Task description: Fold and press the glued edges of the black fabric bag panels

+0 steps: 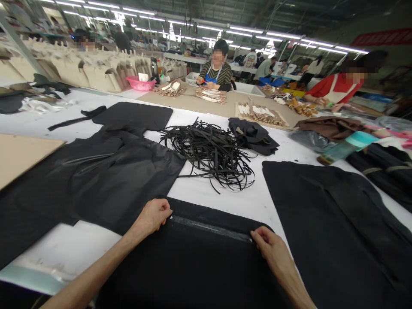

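Note:
A black fabric panel (193,266) lies in front of me at the table's near edge. Across its upper part runs a shiny, see-through strip of tape (209,228), stretched straight between my hands. My left hand (156,216) pinches the strip's left end, where a small white bit shows at the fingertips. At the right end, the thumb and fingers of my right hand (267,240) are closed on the same strip. Whether the strip's middle touches the fabric, I cannot tell. Beyond the panel sits a tangled heap of thin black strips (212,152).
Black fabric pieces (122,171) lie left, beside a beige board (25,154). Another black panel (322,223) is at right, near a teal-lidded bottle (347,148). A crumpled black bundle (252,135) lies beyond. Co-workers (217,68) sit across the table near a pink basket (140,83).

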Available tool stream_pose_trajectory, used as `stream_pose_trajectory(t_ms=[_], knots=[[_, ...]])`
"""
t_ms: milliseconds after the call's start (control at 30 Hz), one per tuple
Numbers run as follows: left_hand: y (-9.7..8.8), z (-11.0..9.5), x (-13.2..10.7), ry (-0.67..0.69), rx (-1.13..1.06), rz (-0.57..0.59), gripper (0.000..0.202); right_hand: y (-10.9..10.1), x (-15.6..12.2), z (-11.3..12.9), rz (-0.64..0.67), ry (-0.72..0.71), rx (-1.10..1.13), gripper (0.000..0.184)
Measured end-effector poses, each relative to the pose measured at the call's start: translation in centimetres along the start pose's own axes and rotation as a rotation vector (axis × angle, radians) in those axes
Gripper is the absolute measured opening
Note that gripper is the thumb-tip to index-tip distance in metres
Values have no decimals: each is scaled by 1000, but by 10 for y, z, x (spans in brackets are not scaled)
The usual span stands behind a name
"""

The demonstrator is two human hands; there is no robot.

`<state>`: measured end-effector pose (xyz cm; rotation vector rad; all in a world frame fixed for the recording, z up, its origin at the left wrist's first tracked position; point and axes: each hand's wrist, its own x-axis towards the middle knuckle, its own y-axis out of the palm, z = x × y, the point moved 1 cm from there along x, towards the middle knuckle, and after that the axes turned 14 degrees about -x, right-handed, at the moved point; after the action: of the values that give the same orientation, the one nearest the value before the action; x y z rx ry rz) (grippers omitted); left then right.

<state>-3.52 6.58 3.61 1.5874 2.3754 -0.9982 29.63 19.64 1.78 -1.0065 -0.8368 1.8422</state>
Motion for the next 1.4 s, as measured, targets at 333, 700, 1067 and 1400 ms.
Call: stream_pose_trajectory(t_ms=[333,700,1067,1400], knots=[[4,-13,-17,131,489,-119,13,-1,-2,6,-50,41,15,26],[25,16,-26,702,837,-108,40,-5,-8,13,-131,74,-53,19],[45,-14,-50,632,1108,-96,75,0,-14,22,-215,79,-234,20],[64,-29,-49,599,1362,-121,81,1,-21,37,-265,63,-716,11]])
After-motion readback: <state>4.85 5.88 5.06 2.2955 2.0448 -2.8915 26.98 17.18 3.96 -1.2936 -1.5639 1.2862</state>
